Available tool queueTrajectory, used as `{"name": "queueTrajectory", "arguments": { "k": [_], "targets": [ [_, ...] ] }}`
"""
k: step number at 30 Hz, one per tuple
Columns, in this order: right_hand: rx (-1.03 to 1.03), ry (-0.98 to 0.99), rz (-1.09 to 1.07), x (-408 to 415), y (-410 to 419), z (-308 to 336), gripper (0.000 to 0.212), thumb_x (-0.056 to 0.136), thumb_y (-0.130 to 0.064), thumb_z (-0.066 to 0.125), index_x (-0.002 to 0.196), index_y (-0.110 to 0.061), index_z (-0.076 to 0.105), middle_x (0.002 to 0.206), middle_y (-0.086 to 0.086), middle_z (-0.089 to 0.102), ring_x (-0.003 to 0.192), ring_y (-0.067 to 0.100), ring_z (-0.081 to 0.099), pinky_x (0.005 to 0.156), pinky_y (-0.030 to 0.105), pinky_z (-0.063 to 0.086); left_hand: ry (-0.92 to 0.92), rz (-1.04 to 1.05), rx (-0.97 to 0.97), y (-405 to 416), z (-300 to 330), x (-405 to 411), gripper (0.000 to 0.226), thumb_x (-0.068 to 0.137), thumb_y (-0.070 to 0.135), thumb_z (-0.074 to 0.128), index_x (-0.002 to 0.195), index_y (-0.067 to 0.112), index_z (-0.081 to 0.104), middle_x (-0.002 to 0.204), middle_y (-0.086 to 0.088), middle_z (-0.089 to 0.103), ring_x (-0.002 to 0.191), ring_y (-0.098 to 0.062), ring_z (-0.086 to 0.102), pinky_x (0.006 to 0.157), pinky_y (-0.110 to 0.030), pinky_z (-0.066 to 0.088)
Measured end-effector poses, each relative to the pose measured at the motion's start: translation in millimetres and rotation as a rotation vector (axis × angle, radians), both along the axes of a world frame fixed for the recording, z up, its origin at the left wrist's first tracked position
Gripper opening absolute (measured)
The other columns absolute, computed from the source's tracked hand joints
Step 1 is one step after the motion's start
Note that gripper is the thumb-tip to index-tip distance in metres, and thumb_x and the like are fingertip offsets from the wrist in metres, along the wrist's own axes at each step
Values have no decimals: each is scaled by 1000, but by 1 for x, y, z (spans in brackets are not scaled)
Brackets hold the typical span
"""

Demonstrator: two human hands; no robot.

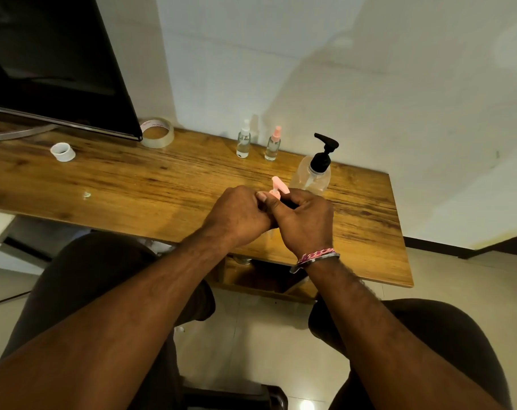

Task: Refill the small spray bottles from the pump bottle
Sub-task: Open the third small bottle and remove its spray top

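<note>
Spray bottles are the matter at hand, and one of them sits between the two hands at the near middle of the wooden table (109, 184): only its pink spray head (278, 186) pokes up above the knuckles, its body hidden inside the grip. Far off to the left of the left hand, a dark monitor (53, 63) stands at the back of the table, with a small white ring (63, 151) lying in front of it and a roll of clear tape (158, 133) just beside its lower corner. The left hand (239, 216) is curled, its fingers and thumb closed around the lower part of the pink-topped bottle, thumb tip lying right against the pink head. Beyond the hands, near the wall, a small bottle with a clear cap (243, 140) stands upright, and just to its right a second small bottle with a pink cap (273, 145) stands upright too; both look to have clear liquid in them and stand apart from each other. The right hand (306, 221) is likewise curled, pressed against the left, fingers wrapped at the top of the held bottle beside the pink head; a pink and white braided band (316, 255) circles its wrist. Just beyond the right hand, the clear pump bottle (313, 179) with a black pump top stands upright on the table, close to the knuckles.
</note>
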State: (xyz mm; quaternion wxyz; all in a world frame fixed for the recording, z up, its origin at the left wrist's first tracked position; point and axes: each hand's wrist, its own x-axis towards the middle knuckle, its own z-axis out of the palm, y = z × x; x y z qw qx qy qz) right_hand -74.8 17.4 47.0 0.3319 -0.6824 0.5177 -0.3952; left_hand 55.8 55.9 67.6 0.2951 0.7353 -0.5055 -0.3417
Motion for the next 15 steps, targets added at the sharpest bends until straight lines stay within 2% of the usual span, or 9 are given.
{"name": "queueTrajectory", "arguments": {
  "k": [3, 6, 9, 11, 13, 15],
  "targets": [
    [-13, 25, 40, -2, 0, -1, 35, 81, -48, 81, 105, -22, 81, 82, -21, 70, 83, -9, 68, 65, 7, 50, 82, -65, -23, -1, 0, 11, 25, 82, 28, 88, 70, 39, 69, 67, 11, 73, 68, -8, 71, 62, -32, 58],
    [55, 62, 146, -5, -6, 3, 29, 89, -48, 74, 103, -24, 82, 89, -19, 74, 87, -6, 68, 67, 7, 47, 99, -114, -21, 0, -1, 17, 14, 80, 30, 89, 80, 35, 76, 72, 11, 76, 71, -9, 73, 70, -36, 63],
    [85, 99, 262, -8, -11, 9, 23, 97, -43, 66, 103, -26, 80, 89, -15, 74, 87, 1, 68, 70, 15, 48, 79, -99, -24, -2, -2, 16, 13, 80, 35, 89, 86, 29, 80, 74, 9, 76, 74, -11, 73, 68, -35, 62],
    [105, 73, 256, -8, -9, 11, 24, 95, -44, 68, 106, -25, 78, 94, -14, 75, 92, 1, 69, 74, 18, 52, 52, -102, -27, -3, -1, 15, 15, 82, 34, 88, 77, 32, 74, 72, 11, 73, 72, -8, 71, 62, -28, 55],
    [102, 78, 195, -4, -4, 11, 31, 89, -51, 74, 104, -24, 75, 93, -14, 74, 89, -2, 68, 70, 11, 51, 24, -101, -31, -5, -2, 14, 28, 83, 28, 88, 68, 37, 66, 69, 14, 70, 70, -8, 69, 59, -23, 48],
    [59, 103, 100, 0, 1, 9, 38, 82, -55, 79, 102, -23, 71, 90, -15, 71, 84, -4, 66, 67, 7, 50, 24, -81, -33, -6, -2, 13, 29, 83, 22, 87, 69, 39, 69, 68, 14, 70, 70, -8, 69, 59, -23, 50]
  ]
}}
